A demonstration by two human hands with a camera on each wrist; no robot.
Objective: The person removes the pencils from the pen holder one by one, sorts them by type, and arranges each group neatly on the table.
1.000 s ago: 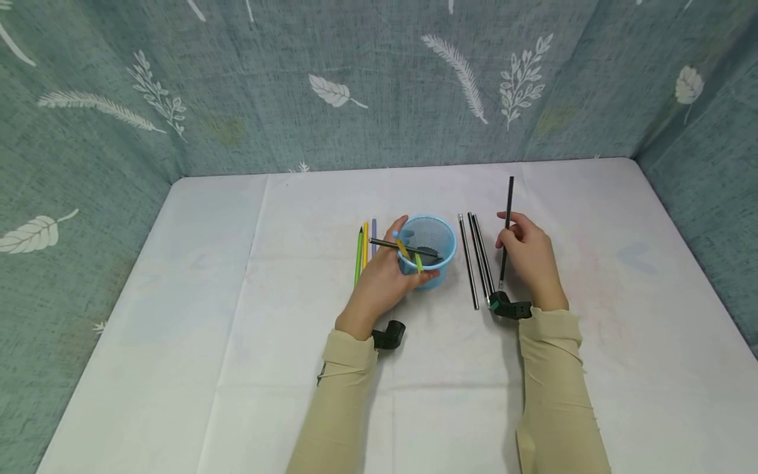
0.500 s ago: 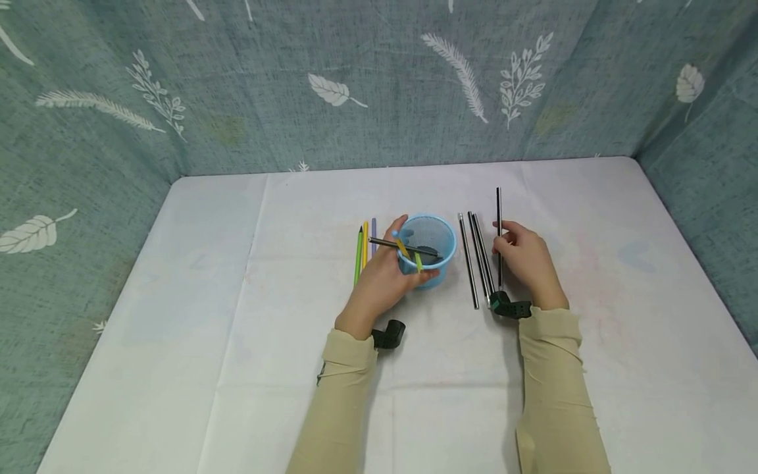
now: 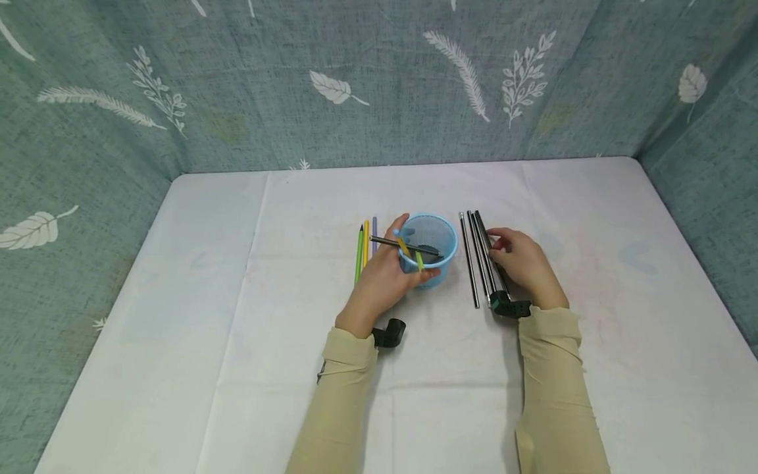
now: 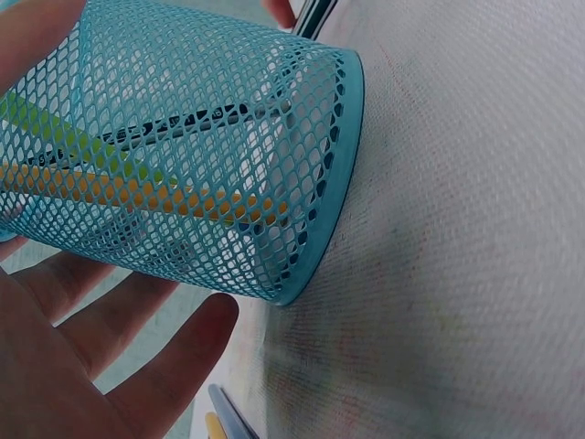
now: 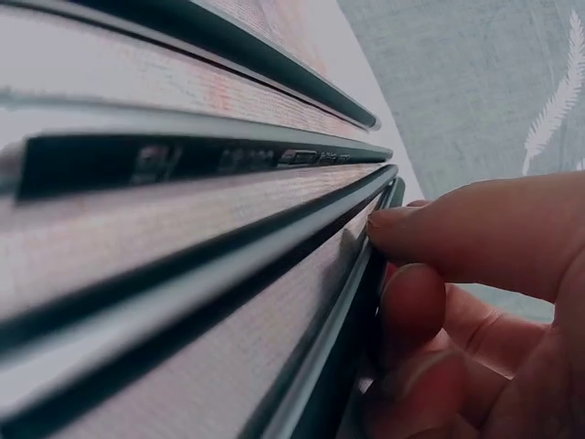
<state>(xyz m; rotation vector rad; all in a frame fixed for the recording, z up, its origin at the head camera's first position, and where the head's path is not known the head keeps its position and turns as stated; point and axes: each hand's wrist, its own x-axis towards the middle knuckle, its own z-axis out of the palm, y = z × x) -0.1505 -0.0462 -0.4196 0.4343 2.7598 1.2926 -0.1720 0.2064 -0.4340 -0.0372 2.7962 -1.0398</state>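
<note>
From the head cam, your left hand (image 3: 386,275) grips the blue mesh cup (image 3: 441,230), short of the far edge of the table (image 3: 148,329). Left wrist: those fingers (image 4: 187,355) spread around it; right wrist: your right hand (image 5: 501,338) pinches the black pencil (image 5: 345,343) farthest from the cup.

My left hand (image 3: 386,273) grips a pale blue mesh cup (image 4: 219,69), upright, with a dark pencil (image 3: 387,243), an orange pencil (image 4: 146,194) and a green pencil (image 4: 78,142) leaning inside. Left of it lie a lime pencil (image 3: 358,257), a yellow pencil (image 3: 366,240) and a purple pencil (image 3: 374,232), side by side. My right hand (image 3: 524,262) pinches a slim black pencil (image 5: 331,352), slanting just beside three other black pencils (image 3: 470,260) that point away from me.
</note>
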